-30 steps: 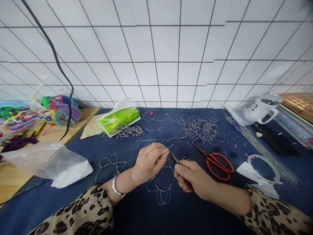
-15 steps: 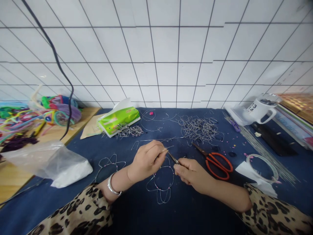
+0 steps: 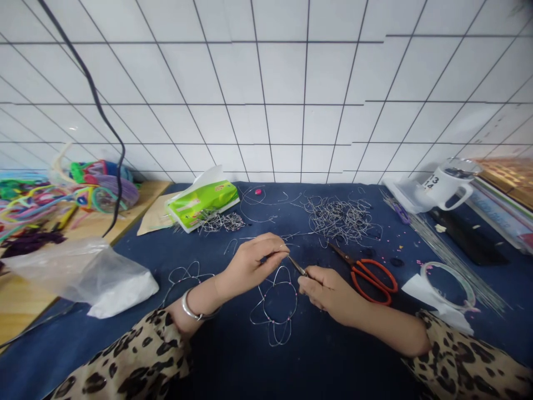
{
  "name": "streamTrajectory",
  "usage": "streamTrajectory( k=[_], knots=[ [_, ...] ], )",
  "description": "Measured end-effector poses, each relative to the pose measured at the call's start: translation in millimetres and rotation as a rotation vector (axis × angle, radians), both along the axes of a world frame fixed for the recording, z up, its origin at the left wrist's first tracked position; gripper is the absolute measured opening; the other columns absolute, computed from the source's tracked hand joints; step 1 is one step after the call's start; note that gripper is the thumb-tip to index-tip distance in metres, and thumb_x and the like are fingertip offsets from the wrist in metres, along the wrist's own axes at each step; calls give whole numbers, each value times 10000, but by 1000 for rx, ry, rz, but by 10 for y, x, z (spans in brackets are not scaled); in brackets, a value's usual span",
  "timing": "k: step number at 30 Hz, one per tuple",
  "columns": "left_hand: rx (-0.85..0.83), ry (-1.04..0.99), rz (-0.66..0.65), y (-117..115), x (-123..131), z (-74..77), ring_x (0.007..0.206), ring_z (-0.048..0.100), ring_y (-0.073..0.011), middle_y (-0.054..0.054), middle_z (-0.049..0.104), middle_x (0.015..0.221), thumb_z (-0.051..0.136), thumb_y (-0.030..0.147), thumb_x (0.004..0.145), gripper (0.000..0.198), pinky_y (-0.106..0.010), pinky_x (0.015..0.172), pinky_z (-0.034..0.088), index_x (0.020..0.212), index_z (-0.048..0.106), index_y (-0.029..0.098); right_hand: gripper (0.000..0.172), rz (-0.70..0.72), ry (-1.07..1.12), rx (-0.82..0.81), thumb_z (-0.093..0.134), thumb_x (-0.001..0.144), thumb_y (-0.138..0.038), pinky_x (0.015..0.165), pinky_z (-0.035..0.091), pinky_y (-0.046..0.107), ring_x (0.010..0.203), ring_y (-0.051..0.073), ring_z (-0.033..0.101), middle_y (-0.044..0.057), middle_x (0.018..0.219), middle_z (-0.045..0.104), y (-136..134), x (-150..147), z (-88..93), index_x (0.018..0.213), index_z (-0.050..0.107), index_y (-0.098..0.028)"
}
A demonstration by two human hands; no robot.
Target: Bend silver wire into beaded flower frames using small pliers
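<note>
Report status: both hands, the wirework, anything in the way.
Right hand gripping pliers. Left hand pinched at their tip; anything held too small to tell. Beaded wire frame lying below hands. Red-handled scissors near right hand.

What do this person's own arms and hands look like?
The left hand and right hand wear no gloves. The left sleeve and right sleeve are tan with dark, leopard-like spots. A shiny silver-coloured bangle circles the left wrist; none shows on the right.
</note>
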State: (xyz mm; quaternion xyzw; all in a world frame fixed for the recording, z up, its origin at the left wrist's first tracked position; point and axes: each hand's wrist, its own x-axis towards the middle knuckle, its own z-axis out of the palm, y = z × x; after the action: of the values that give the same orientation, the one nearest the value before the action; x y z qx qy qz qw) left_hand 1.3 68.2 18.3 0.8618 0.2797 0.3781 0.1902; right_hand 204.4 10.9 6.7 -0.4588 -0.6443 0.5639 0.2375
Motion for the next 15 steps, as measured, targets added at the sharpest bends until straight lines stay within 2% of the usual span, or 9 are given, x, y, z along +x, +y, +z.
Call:
streamTrajectory(
  k=[6,10,15],
  knots=[
    [-76,-9,-49,-30,-7,12,761,555,-136,-46,589,771,482,156,869,107,-282,685,473,856,588,158,328,39,-6,16,406,882,-444,494,288,215,496,79,371,-50,529,397,3,9,8,737,508,-169],
    [-145,-3,-93,-35,-26,79,729,540,-137,-32,566,718,467,161,875,136,-284,689,455,779,563,159,314,75,-95,109,419,882,-409,507,288,214,533,79,372,-44,571,395,43,35,40,720,528,-163],
    [-338,5,-171,-2,-59,105,661,531,-119,-14,549,670,453,210,892,189,-258,653,439,746,561,155,310,150,-197,256,421,881,-388,523,297,215,561,80,399,-37,609,434,108,84,35,692,520,-162]
  ],
)
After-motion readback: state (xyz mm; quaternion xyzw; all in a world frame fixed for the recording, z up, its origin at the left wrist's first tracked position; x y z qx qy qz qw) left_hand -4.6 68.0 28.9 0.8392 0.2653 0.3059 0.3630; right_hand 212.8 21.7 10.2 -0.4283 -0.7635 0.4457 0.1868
